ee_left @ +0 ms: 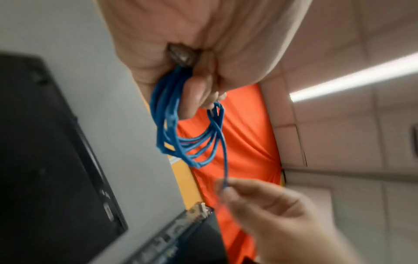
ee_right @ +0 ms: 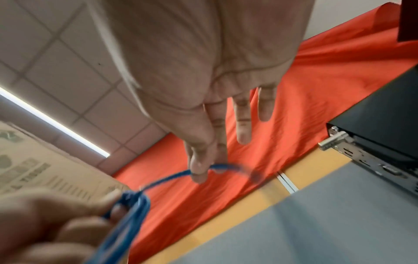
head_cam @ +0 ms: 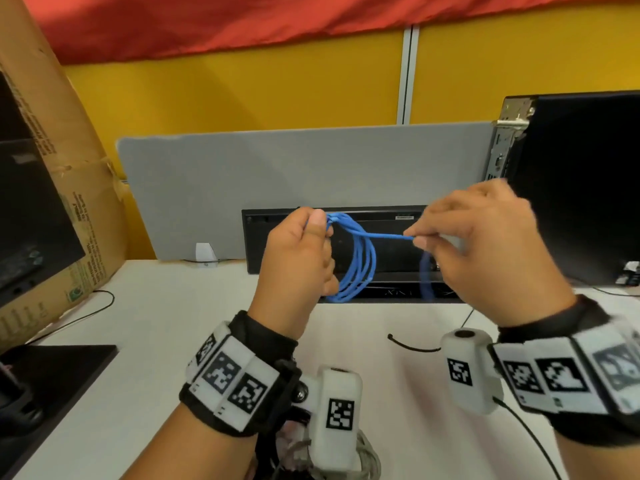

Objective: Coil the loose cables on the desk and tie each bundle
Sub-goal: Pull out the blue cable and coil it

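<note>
A blue cable (head_cam: 360,261) hangs in several loops from my left hand (head_cam: 301,251), raised above the desk; the thumb and curled fingers grip the top of the coil (ee_left: 172,114). One strand runs right from the coil to my right hand (head_cam: 485,244), which pinches it between thumb and forefinger (ee_right: 199,169) while the other fingers stay straight. The cable's free end (head_cam: 427,278) droops below the right hand. A black tie (head_cam: 412,346) lies on the white desk (head_cam: 156,306) near my right wrist. A grey cable bundle (head_cam: 367,459) sits under my left wrist.
A black keyboard (head_cam: 346,247) leans against the grey divider (head_cam: 277,174) behind the hands. A cardboard box (head_cam: 62,168) stands at the left, a black computer case (head_cam: 581,185) at the right. A thin black wire (head_cam: 79,317) crosses the desk's left side.
</note>
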